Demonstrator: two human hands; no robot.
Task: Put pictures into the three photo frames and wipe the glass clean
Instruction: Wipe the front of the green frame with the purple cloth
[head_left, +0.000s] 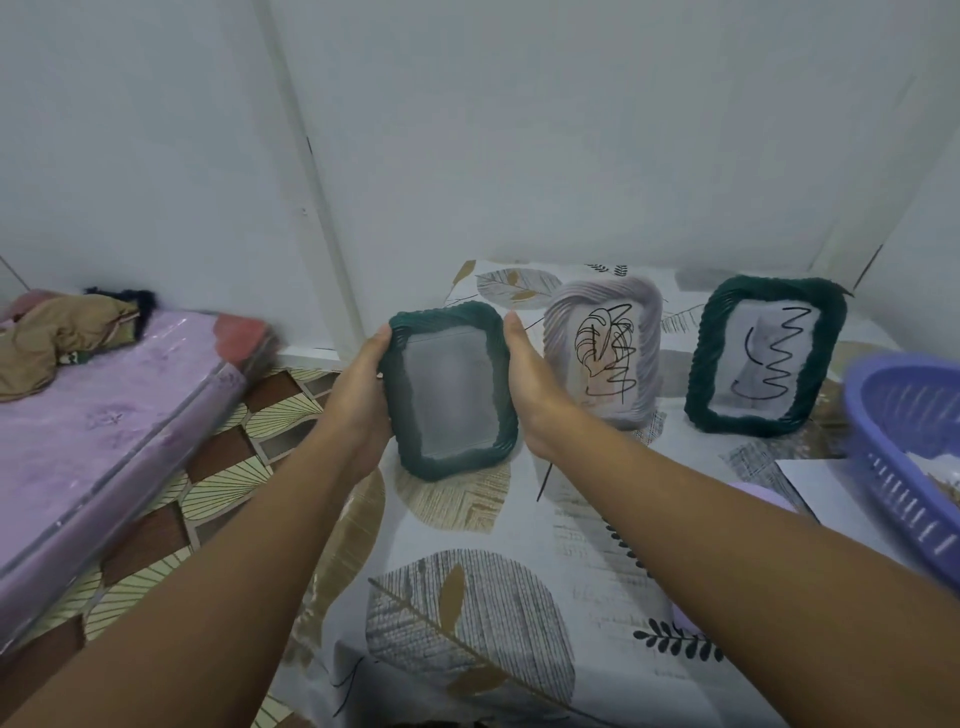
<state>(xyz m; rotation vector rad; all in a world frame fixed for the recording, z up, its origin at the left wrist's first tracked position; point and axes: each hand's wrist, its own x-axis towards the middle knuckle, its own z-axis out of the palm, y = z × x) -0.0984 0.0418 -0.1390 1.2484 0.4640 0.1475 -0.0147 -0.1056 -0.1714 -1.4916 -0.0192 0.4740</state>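
While the green frame (450, 389) is being held upright at the left edge of the desk (519, 597), it is being clamped between the two hands by its side rails: the left hand (361, 384) is being wrapped round the left rail, with only the thumb showing at the front, and the right hand (530, 379) is being pressed against the right rail, its fingers hidden behind. Its lower edge appears to be touching or just above the cloth; which cannot be told. Its pane is looking grey and blank, so a picture is judged to be still missing or unreadable in the blur.

Just right of the green frame, a pale frame (605, 353) with a leaf drawing is standing, and further right a second green frame (763, 356) with a squiggle drawing. Well right of it, a purple basket (909, 457) is sitting beside a white sheet (810, 483).

The frame is judged to be light and stiff, with a fragile, smear-prone pane; it is best being gripped by the ribbed rails, the glass being left untouched.
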